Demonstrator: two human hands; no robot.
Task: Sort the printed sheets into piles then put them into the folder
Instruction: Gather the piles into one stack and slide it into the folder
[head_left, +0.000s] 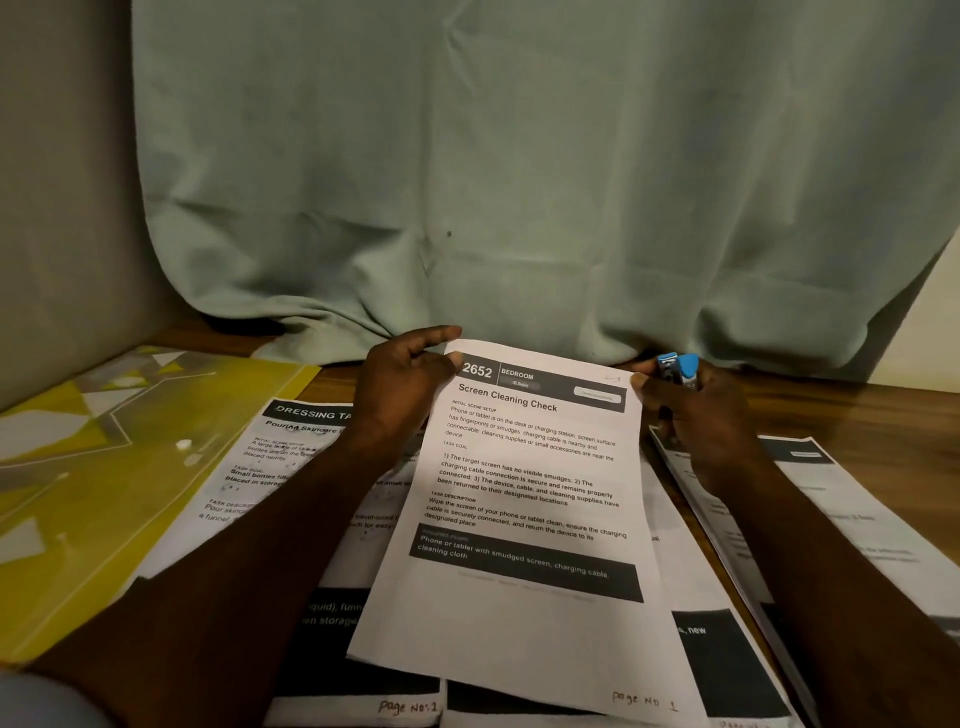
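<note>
A printed sheet headed "Screen Cleaning Check" is lifted at its top edge over the other papers. My left hand pinches its top left corner between thumb and fingers. My right hand grips a small blue stapler at the sheet's top right corner. Under my left forearm lies a pile topped by a "Dressing Table" sheet. Another pile is on the right under my right forearm. The yellow patterned folder lies flat at the left.
The wooden table shows at the right, behind the papers. A pale green curtain hangs down to the table's back edge. More sheets marked "page no 1" lie at the bottom of the view.
</note>
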